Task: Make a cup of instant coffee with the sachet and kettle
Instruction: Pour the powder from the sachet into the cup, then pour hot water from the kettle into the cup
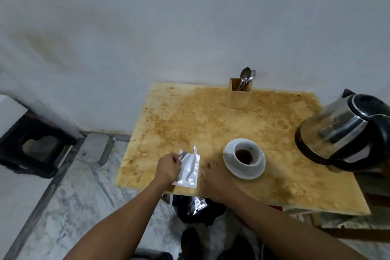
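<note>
Stained plywood tabletop (190,116) against a pale wall is filling the view. We are pinching the silver sachet (188,168) at its upper-left corner with our left hand (168,168); it is sitting at 6 o'clock on the table, torn strip sticking up. Likely light, crinkly and slippery foil, so we are judging the sealed edge the best hold. Our right hand (214,177) is resting loose beside it, fingers spread, gripping nothing. White cup (244,155) on its saucer (256,170) at 4 o'clock is holding brown powder; fragile, take by the handle. Steel kettle (339,131) at 3 o'clock is probably heavy and hot; its handle is cut off by the frame edge. Spoons (245,77) are standing in a wooden holder (238,97) at 12. We cannot tell the water level, nor whether the sachet is empty.
</note>
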